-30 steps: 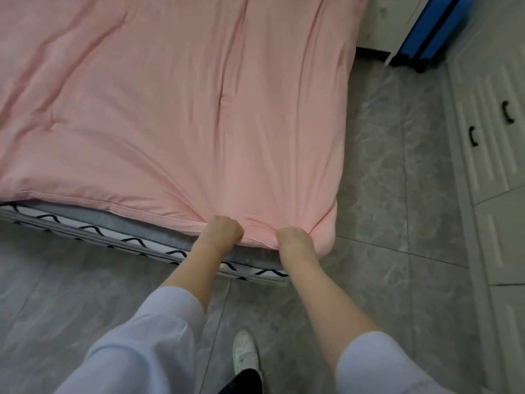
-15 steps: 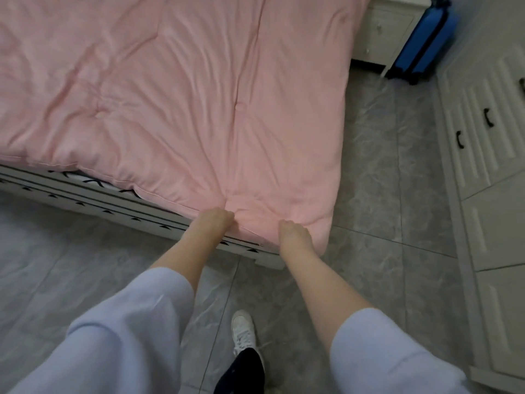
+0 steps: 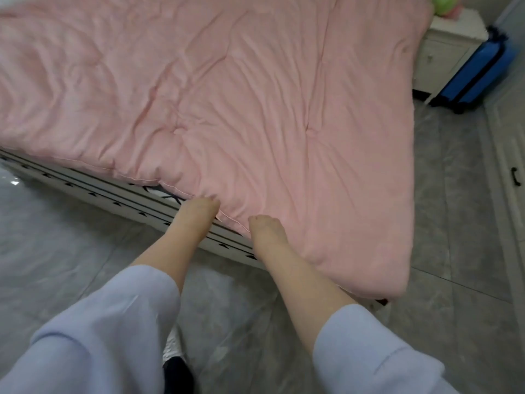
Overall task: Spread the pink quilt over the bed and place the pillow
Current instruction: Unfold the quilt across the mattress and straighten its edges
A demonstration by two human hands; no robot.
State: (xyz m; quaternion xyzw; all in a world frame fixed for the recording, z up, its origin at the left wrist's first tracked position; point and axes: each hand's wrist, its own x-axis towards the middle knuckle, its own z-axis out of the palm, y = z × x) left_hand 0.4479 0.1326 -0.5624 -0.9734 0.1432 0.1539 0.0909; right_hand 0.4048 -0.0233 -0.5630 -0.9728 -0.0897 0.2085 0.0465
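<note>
Left hand and right hand are both gripping the pink quilt along its near hem, fingers curled into it. Quilt is lying across the bed; soft, bulky, likely light, best held by the piped edge.

Fingers of both hands hidden in quilt edge; pillow unseen.
</note>
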